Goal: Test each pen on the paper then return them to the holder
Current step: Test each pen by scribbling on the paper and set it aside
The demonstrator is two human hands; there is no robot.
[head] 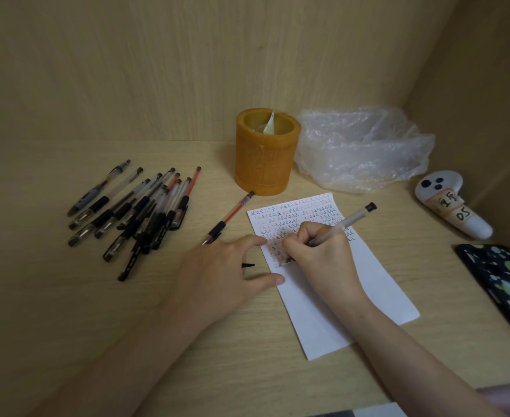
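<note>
My right hand (317,254) grips a clear pen with a black end (350,219), its tip down on the white paper (332,299), which carries rows of small red and black marks in its upper part. My left hand (223,269) lies flat on the desk, fingertips pressing the paper's left edge. A black pen cap (248,265) shows under its fingers. A red pen (232,214) lies just left of the paper. Several pens lie in a pile (133,215) at the left. The orange cylindrical holder (265,155) stands behind the paper with only a scrap of paper inside.
A crumpled clear plastic bag (365,149) sits right of the holder. A white controller with labels (449,203) lies at the far right, and a dark patterned phone (503,281) lies by the right edge. Wooden walls close the back and right.
</note>
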